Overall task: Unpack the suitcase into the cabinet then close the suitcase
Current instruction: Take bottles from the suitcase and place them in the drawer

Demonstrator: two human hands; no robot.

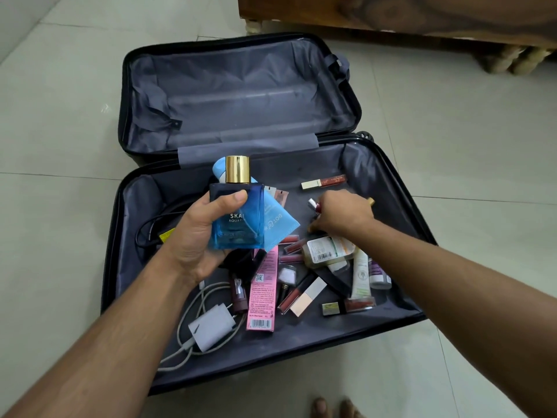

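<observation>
we found the suitcase (388,176) lying wide open on the tiled floor (60,146), its far half bare grey lining and its near half strewn with small things. the left hand (199,236) was raised over the near half, thumb and fingers wrapped round a blue perfume bottle (238,218) with a gold cap (238,169) — a pale blue tube (278,226) was held behind the bottle in the same grip. the right hand (343,214) was down among the cosmetics, well apart from the left, fingers curled over several small items; a silver-tipped red one (314,204) showed at its knuckles, though we could not tell exactly what else it grasped. below it lay a clear bottle with a barcode label (327,251) and a white tube (361,276). a pink carton (262,291) lay near the middle, a white charger (211,327) with its coiled cable at the near left corner, and a gold-capped lip gloss (324,181) sat alone toward the hinge. a wooden furniture piece (391,13) stood beyond the case.
</observation>
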